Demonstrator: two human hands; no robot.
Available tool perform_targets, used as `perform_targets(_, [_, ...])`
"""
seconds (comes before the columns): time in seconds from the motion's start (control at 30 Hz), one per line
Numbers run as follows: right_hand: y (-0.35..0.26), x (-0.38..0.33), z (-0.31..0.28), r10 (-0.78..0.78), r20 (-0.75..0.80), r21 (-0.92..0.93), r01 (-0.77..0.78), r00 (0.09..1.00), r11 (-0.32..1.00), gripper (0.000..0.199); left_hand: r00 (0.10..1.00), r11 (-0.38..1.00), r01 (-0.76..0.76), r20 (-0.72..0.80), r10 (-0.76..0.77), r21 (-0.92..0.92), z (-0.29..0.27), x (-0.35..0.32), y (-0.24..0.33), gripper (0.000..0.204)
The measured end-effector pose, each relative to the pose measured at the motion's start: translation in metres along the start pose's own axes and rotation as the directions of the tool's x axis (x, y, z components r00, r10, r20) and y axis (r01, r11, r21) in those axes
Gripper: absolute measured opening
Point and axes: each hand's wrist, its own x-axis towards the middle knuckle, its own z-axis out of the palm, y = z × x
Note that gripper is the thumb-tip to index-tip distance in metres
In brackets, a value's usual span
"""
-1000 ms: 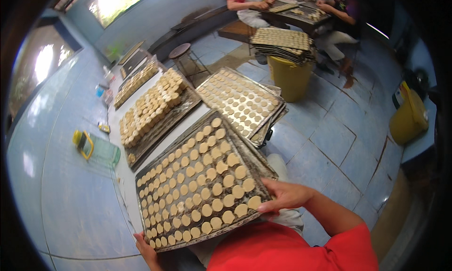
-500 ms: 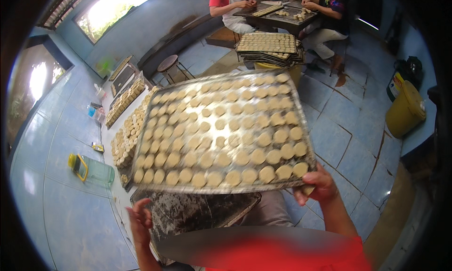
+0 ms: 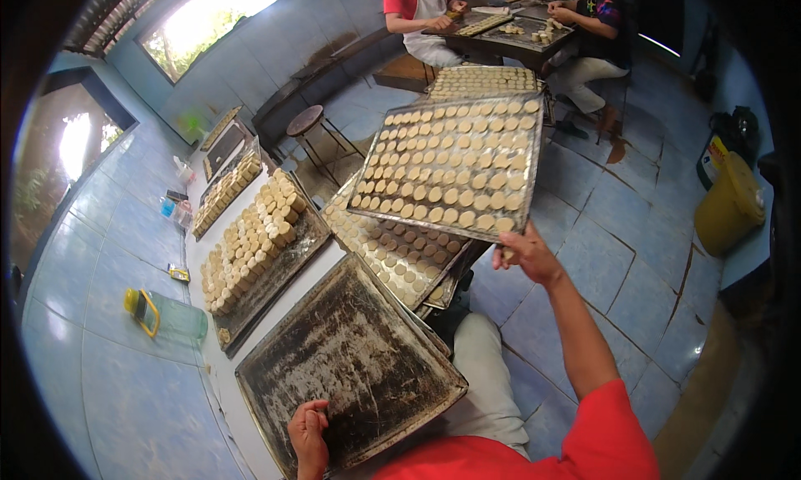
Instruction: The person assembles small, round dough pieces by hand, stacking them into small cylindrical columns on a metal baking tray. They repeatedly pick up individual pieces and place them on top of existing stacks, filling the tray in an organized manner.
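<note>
My right hand [image 3: 526, 255] grips the near right corner of a metal baking tray [image 3: 434, 225]. Rows of flat, pale dough rounds [image 3: 450, 159] cover this tray, which is held tilted in the air. Below it, another tray [image 3: 442, 277] with similar rounds is partly hidden. My left hand [image 3: 309, 434], its fingers curled in with nothing visible in them, is over the near left part of a dark, scraped baking tray [image 3: 342, 355] that bears no dough. Whether the hand touches that tray, I cannot tell.
Left of me, a white table [image 3: 213, 363] bears a tray [image 3: 309, 242] heaped with dough pieces and a clear jug [image 3: 179, 317]. A stool [image 3: 307, 121] stands beyond. Two people work at a far table [image 3: 526, 50], near stacked trays [image 3: 484, 81]. A yellow bucket [image 3: 727, 204] is at right.
The dough-covered tray has swung away from me and to the right in my right hand, uncovering the trays below. My left hand has moved right and nearer, its fingers now curled in.
</note>
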Motion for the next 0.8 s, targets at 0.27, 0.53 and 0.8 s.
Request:
perform_targets(0.27, [0.107,0.045,0.050,0.094,0.078,0.153,-0.105,0.993,0.983,0.047,0.986,0.993,-0.086,-0.133,0.097,0.086,0.009,-0.004,-0.006,0.059])
perform_targets(0.53, [0.146,0.022,0.086,0.288,0.083,0.079,-0.295,0.954,0.952,0.049,0.988,0.998,-0.053,-0.149,0.047,-0.031,0.008,-0.003,0.000,0.053])
perform_targets(0.8, [0.114,-0.042,0.034,0.358,-0.039,-0.357,-0.348,0.933,0.867,0.023,0.861,0.679,-0.507,0.263,0.436,0.532,0.048,-0.037,0.060,0.055])
